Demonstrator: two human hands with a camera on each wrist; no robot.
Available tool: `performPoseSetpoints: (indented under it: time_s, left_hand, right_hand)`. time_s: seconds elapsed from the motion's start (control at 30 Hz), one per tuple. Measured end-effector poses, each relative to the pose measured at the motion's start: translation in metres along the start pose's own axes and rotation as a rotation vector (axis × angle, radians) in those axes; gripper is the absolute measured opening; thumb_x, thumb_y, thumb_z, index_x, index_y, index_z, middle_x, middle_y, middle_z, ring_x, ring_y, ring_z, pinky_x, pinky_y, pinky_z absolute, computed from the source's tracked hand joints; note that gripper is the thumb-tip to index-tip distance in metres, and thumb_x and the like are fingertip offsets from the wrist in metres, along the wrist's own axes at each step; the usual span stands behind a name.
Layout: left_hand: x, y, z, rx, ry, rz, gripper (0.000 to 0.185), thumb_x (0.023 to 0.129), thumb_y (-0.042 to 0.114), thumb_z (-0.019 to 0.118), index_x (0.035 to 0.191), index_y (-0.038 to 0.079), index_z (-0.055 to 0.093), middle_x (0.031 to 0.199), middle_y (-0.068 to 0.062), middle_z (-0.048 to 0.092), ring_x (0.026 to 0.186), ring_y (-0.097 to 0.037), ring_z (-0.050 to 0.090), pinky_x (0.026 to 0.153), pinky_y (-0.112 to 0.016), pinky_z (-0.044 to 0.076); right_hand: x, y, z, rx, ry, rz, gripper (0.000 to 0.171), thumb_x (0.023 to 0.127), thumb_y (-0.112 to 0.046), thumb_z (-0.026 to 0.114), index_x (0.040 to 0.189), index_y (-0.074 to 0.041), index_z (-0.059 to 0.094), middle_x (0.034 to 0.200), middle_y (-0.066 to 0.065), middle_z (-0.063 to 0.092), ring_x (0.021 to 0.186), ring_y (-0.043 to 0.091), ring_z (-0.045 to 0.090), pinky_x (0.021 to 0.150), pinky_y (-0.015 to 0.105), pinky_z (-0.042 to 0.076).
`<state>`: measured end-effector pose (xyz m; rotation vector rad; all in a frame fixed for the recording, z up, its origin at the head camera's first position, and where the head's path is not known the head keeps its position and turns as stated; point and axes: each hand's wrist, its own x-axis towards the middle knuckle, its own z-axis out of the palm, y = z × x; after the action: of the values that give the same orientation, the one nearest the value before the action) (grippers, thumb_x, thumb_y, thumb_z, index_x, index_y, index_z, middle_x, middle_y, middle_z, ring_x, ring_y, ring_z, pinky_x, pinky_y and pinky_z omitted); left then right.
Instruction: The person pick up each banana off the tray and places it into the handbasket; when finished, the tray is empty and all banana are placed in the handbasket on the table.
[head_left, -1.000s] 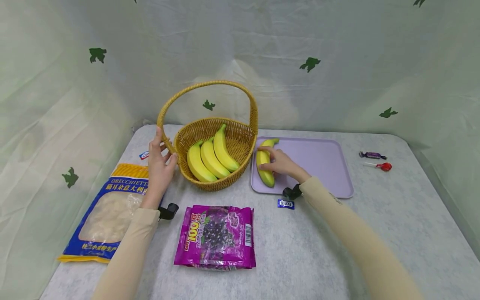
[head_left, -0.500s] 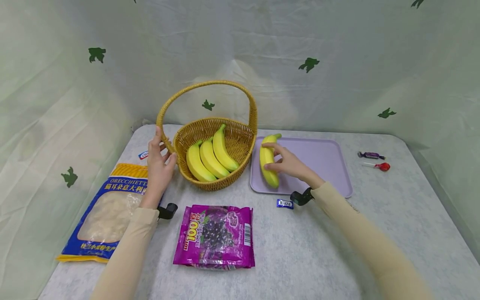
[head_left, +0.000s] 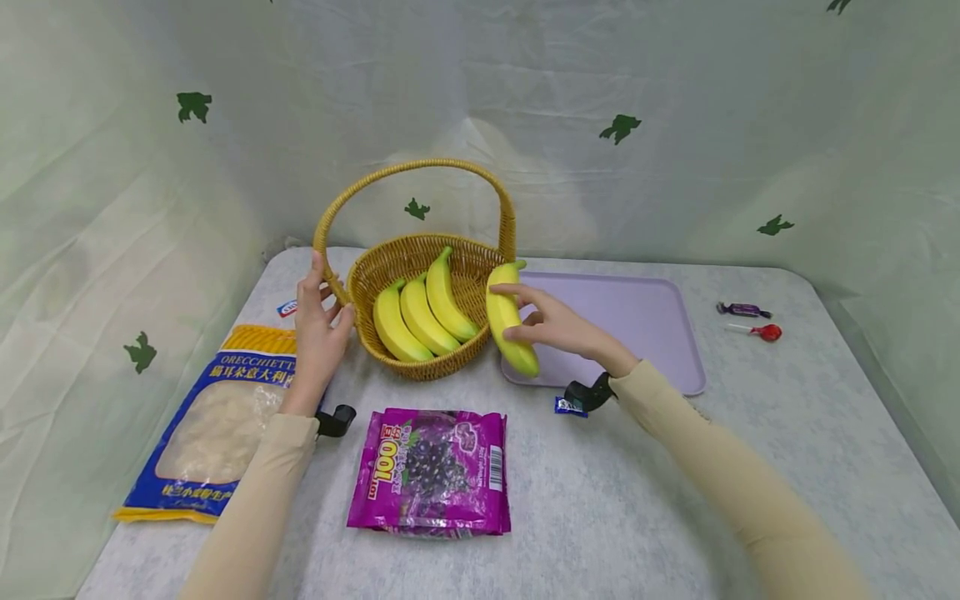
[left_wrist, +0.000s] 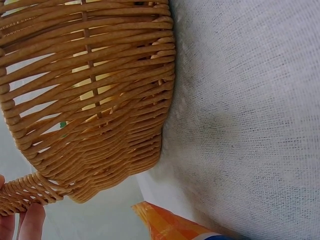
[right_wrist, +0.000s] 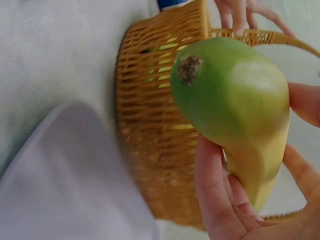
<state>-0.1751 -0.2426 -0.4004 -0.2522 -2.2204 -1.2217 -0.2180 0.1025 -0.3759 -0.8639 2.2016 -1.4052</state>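
Observation:
My right hand [head_left: 558, 323] grips a yellow banana [head_left: 504, 312] with a green tip, held up at the right rim of the wicker basket [head_left: 420, 372]. In the right wrist view, fingers and thumb wrap the banana [right_wrist: 235, 90] from both sides. Inside the basket lie three more bananas [head_left: 423, 315], side by side. At the basket's left, my left hand [head_left: 321, 333] holds the base of the tall arched handle [head_left: 408, 171]. The left wrist view shows the woven side [left_wrist: 100, 100] and a few fingertips [left_wrist: 32, 222] curled at the handle.
Right of the basket is a lilac tray [head_left: 622, 312]. A purple candy bag [head_left: 431, 475] lies in front, a blue pasta bag [head_left: 217, 425] at left. Small sweets lie about: a blue one [head_left: 567, 407], a purple one [head_left: 744, 310], a red lollipop [head_left: 768, 332], a wrapped one [head_left: 287, 308].
The right hand has lifted the banana off the tray and carried it left to the basket's rim. The left hand stays on the handle.

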Motion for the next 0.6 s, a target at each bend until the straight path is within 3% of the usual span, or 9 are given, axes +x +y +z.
performPoseSetpoints:
  time_s: [0.13, 0.3, 0.43, 0.6]
  left_hand:
    - [0.0, 0.0, 0.001, 0.001, -0.001, -0.001, 0.081, 0.09, -0.012, 0.049, 0.153, 0.028, 0.017, 0.135, -0.023, 0.034, 0.119, -0.038, 0.045, 0.096, -0.058, 0.043]
    - [0.0, 0.0, 0.001, 0.0, -0.006, -0.003, 0.081, 0.091, -0.012, 0.049, 0.154, 0.028, 0.017, 0.135, -0.023, 0.033, 0.12, -0.037, 0.044, 0.097, -0.057, 0.042]
    - [0.0, 0.001, 0.001, -0.001, -0.004, -0.008, 0.081, 0.091, -0.012, 0.049, 0.153, 0.028, 0.017, 0.136, -0.023, 0.032, 0.12, -0.037, 0.044, 0.097, -0.057, 0.042]
    - [0.0, 0.002, 0.0, 0.0, -0.001, -0.008, 0.081, 0.09, -0.012, 0.049, 0.153, 0.027, 0.017, 0.138, -0.023, 0.032, 0.12, -0.038, 0.044, 0.096, -0.058, 0.043]
  right_hand:
    - [0.012, -0.011, 0.006, -0.042, -0.011, -0.033, 0.064, 0.09, -0.02, 0.065, 0.147, -0.022, 0.038, 0.126, 0.007, 0.044, 0.095, 0.024, 0.056, 0.079, 0.036, 0.051]
    - [0.03, -0.019, 0.01, -0.067, -0.016, -0.058, 0.064, 0.09, -0.02, 0.065, 0.148, -0.02, 0.038, 0.118, 0.013, 0.042, 0.088, 0.023, 0.052, 0.074, 0.035, 0.049]
    - [0.047, -0.021, 0.01, -0.094, 0.0, -0.065, 0.064, 0.09, -0.017, 0.065, 0.147, -0.016, 0.039, 0.114, 0.014, 0.045, 0.092, 0.022, 0.051, 0.078, 0.032, 0.049]
    - [0.066, -0.019, 0.008, -0.173, 0.034, -0.042, 0.061, 0.089, -0.018, 0.066, 0.145, -0.013, 0.043, 0.102, 0.013, 0.048, 0.092, 0.022, 0.042, 0.076, 0.031, 0.042]
